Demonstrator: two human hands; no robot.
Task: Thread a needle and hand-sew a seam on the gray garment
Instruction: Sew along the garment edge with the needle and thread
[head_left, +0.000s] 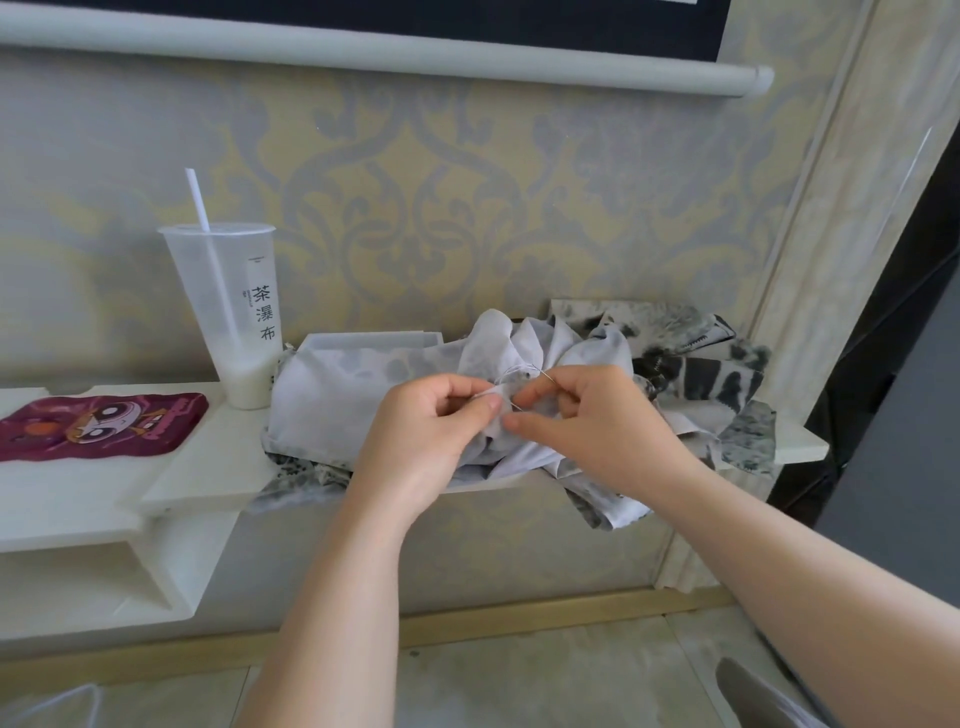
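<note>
The gray garment, pale with darker blotches, lies crumpled on a white shelf against the wall. My left hand pinches a fold of the garment between thumb and forefinger. My right hand pinches a thin needle just right of that fold. A fine thread arcs from the needle back toward the pinched cloth. The two hands nearly touch over the middle of the garment.
A tall plastic cup with a straw and a little white drink stands left of the garment. A purple cartoon pouch lies at the shelf's left. Black-and-white patterned cloth is heaped at the right, by a dark door edge.
</note>
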